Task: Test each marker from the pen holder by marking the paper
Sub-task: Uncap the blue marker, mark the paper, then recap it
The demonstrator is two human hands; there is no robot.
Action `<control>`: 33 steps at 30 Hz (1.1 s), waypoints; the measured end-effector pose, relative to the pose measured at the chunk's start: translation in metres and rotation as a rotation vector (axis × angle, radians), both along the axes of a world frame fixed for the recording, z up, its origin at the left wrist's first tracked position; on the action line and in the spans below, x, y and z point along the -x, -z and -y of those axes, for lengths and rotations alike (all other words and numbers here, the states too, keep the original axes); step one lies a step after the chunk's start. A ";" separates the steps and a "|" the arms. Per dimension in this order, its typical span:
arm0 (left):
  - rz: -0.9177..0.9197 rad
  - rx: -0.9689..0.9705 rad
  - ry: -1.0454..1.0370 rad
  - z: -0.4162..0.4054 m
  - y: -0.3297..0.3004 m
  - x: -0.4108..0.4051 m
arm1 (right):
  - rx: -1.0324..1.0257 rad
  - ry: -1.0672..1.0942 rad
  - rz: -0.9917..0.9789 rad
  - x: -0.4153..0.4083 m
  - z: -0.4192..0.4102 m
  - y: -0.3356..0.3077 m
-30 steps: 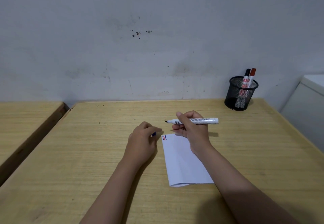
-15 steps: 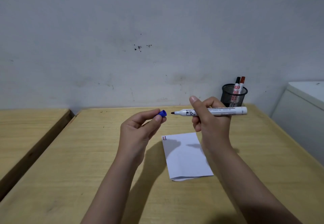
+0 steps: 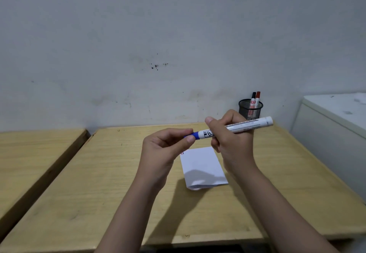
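Both hands (image 3: 198, 143) grip one white marker (image 3: 241, 127), blue cap (image 3: 195, 135) seated.

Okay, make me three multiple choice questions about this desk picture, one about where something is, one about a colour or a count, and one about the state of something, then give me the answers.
1. Where does the pen holder stand?
A. at the far right of the desk, near the wall
B. at the near left corner
C. on the paper

2. How many markers stand in the pen holder?
A. none
B. two
C. five

3. What is the state of the blue cap on the held marker?
A. lying on the desk
C. dropped in the pen holder
B. at the marker's tip, pinched by the left hand

Answers:
1 A, the mesh cup sits behind the right hand, close to the wall.
2 B, one black-capped and one red-capped top stick out.
3 B, the cap meets the white barrel, above the paper.
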State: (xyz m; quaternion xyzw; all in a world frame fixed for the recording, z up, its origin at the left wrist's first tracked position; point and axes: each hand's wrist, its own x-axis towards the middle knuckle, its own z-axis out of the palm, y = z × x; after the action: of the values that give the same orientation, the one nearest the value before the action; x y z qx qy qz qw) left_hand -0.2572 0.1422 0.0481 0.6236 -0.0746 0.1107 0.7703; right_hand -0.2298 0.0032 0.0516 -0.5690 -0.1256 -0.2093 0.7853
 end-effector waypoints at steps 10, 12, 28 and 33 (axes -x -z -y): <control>0.049 -0.095 -0.061 0.011 -0.003 0.013 | 0.003 -0.076 -0.178 0.011 0.011 0.008; 0.046 -0.072 -0.130 0.011 -0.002 0.010 | 0.126 -0.143 -0.334 0.011 0.019 0.006; 0.121 -0.390 -0.152 0.062 -0.011 -0.056 | 0.714 0.184 0.259 -0.034 0.094 0.020; 0.146 -0.354 -0.061 0.095 -0.012 -0.105 | 0.828 0.270 0.287 -0.072 0.122 0.019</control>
State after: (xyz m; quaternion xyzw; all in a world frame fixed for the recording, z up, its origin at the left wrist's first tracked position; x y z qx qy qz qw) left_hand -0.1526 0.0473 0.0606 0.7416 -0.1294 0.1641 0.6374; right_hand -0.1573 -0.1189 0.0328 -0.8115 -0.2311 -0.3186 0.4319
